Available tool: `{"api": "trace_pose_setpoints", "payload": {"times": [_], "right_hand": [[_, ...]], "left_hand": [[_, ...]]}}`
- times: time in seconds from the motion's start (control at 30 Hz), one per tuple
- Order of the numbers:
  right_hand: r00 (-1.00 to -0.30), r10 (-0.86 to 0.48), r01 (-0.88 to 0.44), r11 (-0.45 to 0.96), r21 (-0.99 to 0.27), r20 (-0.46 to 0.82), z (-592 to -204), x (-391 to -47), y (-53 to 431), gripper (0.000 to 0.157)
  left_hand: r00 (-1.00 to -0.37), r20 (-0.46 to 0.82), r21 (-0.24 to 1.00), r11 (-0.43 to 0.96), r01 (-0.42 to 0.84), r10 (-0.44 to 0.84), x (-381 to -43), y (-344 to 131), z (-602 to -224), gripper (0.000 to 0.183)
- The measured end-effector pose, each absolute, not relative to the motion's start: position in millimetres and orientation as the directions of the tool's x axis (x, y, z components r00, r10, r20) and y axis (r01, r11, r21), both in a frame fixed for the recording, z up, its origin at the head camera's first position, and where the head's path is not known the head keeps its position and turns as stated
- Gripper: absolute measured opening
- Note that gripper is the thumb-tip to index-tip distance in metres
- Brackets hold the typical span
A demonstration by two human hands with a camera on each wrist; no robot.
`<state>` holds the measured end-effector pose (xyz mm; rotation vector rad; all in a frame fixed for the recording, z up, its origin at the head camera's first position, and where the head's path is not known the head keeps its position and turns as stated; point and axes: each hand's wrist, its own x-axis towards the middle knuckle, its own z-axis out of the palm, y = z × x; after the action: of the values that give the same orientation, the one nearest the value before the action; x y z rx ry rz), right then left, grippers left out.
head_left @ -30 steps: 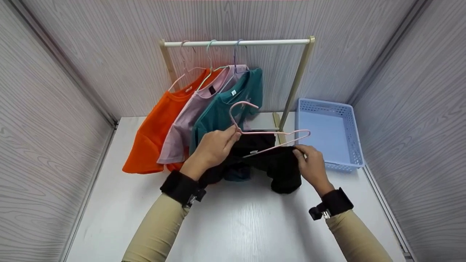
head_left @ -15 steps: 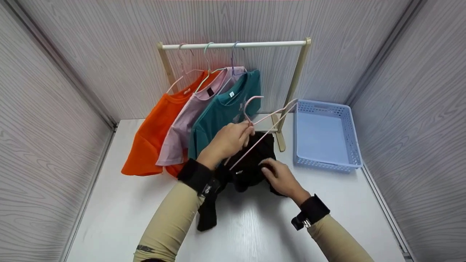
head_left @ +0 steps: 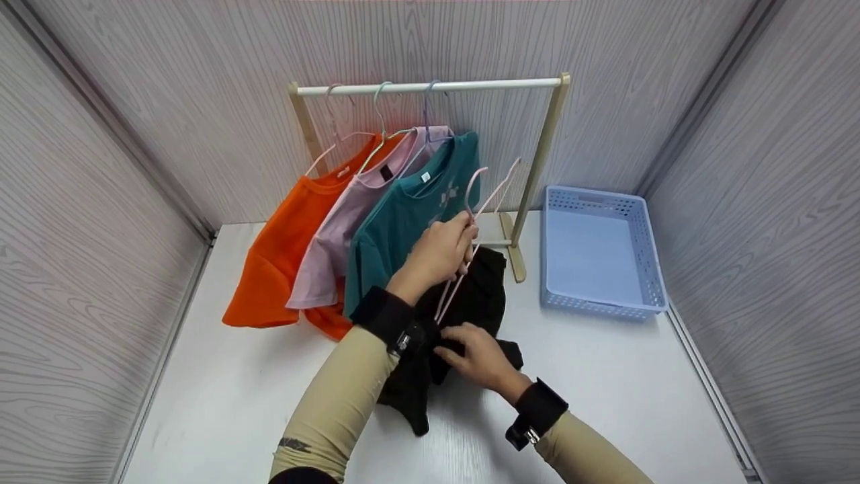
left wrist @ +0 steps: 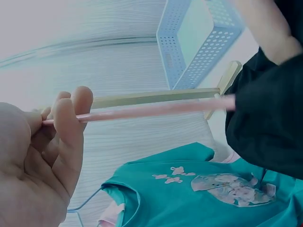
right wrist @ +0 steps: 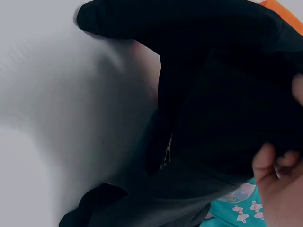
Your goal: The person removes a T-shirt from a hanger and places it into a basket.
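Observation:
My left hand [head_left: 440,249] grips a pink hanger [head_left: 508,176] just below its hook, and the hanger stands steeply tilted. Its lower end goes into a black T-shirt [head_left: 480,286], which hangs bunched and dark below. In the left wrist view, the pink hanger bar [left wrist: 156,110] runs from my curled fingers [left wrist: 68,118] into the black cloth [left wrist: 270,118]. My right hand [head_left: 480,356] pinches the black shirt beside the point where the hanger enters. From the right wrist, the black cloth [right wrist: 227,104] fills much of the view, with the thumb [right wrist: 265,163] against it.
Behind the hands stands a rack with a white rail [head_left: 497,85] and wooden legs. Orange [head_left: 269,262], lilac [head_left: 326,242] and teal [head_left: 383,235] T-shirts hang on its left part. A blue basket [head_left: 598,311] sits on the white table to the right.
The hanger has swung from nearly level to steep, its free end up and the other end down into the shirt. My right hand let go of the shirt's right side and moved left and nearer.

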<state>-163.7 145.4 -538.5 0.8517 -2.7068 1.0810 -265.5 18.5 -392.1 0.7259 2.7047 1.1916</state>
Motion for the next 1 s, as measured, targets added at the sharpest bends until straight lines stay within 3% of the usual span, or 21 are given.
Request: {"api": "trace_pose_setpoints", "payload": {"times": [0.1,0.27,0.43,0.7,1.0], "right_hand": [[-0.799,-0.49,-0.594,0.561,-0.576,0.348,-540,-162,150,0.01],[-0.745,-0.535,-0.66,0.507,-0.554,0.398,-536,-156,161,0.012],[-0.727,-0.599,-0.668,0.508,-0.543,0.334,-534,-150,170,0.01],[-0.798,-0.6,-0.502,0.619,-0.604,0.048,-554,-142,201,0.014],[-0.892,-0.452,-0.338,0.635,-0.694,0.02,-578,-134,252,0.018]], "left_hand": [[-0.894,0.1,0.718,0.59,0.369,0.437,-266,21,-395,0.027],[-0.908,0.126,0.713,0.6,0.363,0.399,-270,24,-397,0.026],[-0.917,0.147,0.746,0.567,0.349,0.372,-274,29,-397,0.026],[-0.921,0.105,0.831,0.476,0.288,0.375,-284,37,-386,0.025],[-0.938,0.054,0.875,0.436,0.211,0.344,-309,47,-364,0.029]]}}
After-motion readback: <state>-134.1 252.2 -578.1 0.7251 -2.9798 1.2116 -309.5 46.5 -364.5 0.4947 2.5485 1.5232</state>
